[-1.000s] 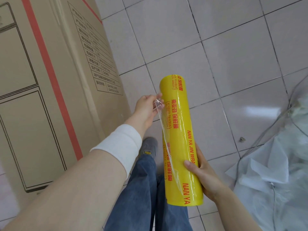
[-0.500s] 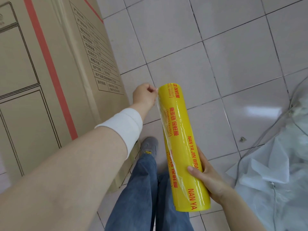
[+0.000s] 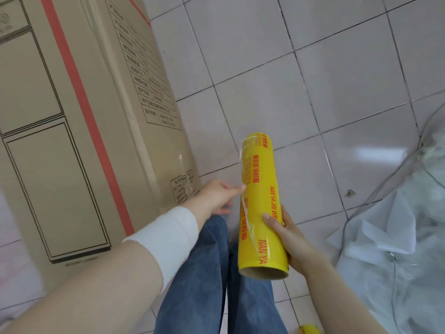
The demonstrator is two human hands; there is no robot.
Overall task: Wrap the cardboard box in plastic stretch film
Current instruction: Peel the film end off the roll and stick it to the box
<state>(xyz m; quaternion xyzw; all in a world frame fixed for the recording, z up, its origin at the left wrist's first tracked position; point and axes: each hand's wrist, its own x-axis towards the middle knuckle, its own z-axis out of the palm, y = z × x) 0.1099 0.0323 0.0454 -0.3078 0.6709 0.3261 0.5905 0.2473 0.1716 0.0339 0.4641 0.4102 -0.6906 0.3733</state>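
Note:
A tall cardboard box with a red stripe and a printed label table stands on the floor at the left. My right hand grips the lower half of a yellow roll of stretch film with red lettering, held upright and slightly tilted. My left hand, with a white wrap on the wrist, pinches the loose clear edge of the film at the roll's left side, close to the box's lower corner.
Pale tiled floor lies to the right of the box. A heap of clear plastic sheeting lies at the right. My legs in blue jeans are below the roll. A small yellow object peeks in at the bottom edge.
My left hand has slid down along the roll's left side and now pinches the film edge mid-roll. The roll has dropped lower in view, its open bottom end now showing.

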